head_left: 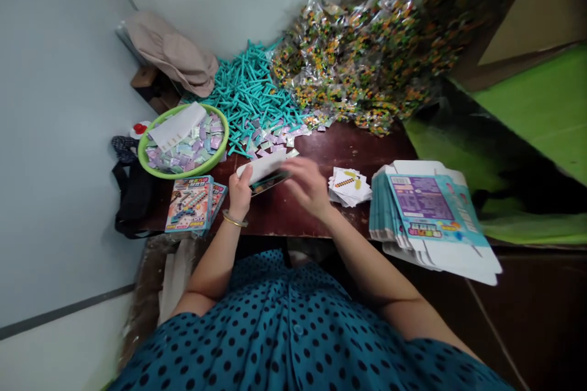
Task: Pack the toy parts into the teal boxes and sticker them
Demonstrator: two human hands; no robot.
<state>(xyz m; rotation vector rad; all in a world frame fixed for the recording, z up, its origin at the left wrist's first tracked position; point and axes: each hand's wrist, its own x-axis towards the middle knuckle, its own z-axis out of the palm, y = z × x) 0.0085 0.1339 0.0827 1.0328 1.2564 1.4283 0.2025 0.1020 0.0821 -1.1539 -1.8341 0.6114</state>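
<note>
Head view shows me two forearms reaching over the bench (362, 145) from either side, elbows bent. The left hand (240, 193) grasps one small carton (260, 168), tilted above the bench's near edge at the middle; the right hand (307, 186) arches over its other end, fingers curled, so blurred that I cannot tell whether it grips anything. I count one green basin (202, 167) of sachets and at least two printed boxes (189, 204) at left, one heap of teal sticks (250, 93) behind, one pile of cards (351, 187) and one stack of flat cartons (422, 204) at right.
</note>
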